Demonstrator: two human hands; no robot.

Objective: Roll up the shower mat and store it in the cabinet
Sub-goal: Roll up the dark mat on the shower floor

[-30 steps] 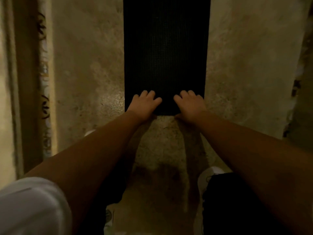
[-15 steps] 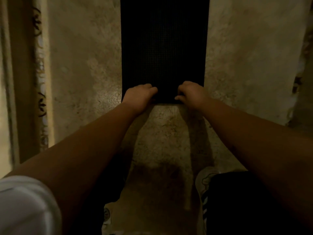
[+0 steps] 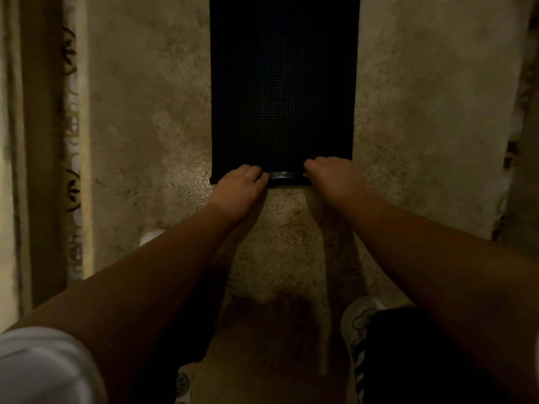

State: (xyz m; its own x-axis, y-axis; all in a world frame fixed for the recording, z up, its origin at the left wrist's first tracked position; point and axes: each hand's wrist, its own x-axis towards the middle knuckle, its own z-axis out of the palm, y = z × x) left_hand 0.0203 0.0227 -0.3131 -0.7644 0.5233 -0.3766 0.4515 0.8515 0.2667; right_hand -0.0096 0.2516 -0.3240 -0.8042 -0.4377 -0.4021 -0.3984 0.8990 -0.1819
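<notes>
A black shower mat (image 3: 283, 83) with a fine grid texture lies flat on the speckled beige floor and runs away from me out of the top of the view. Its near end is curled into a thin roll (image 3: 281, 175), with a grey underside showing between my hands. My left hand (image 3: 237, 182) grips the roll's left part, fingers curled over it. My right hand (image 3: 332, 173) grips the right part the same way. No cabinet is in view.
A patterned tile strip (image 3: 71, 158) and a pale frame run along the left side. A dark ragged edge (image 3: 513, 147) borders the floor on the right. My shoes (image 3: 357, 319) and dark trousers are at the bottom.
My hands went from lying flat on the mat's near end to curling their fingers over it. The near edge has turned over into a small roll and shifted slightly away from me.
</notes>
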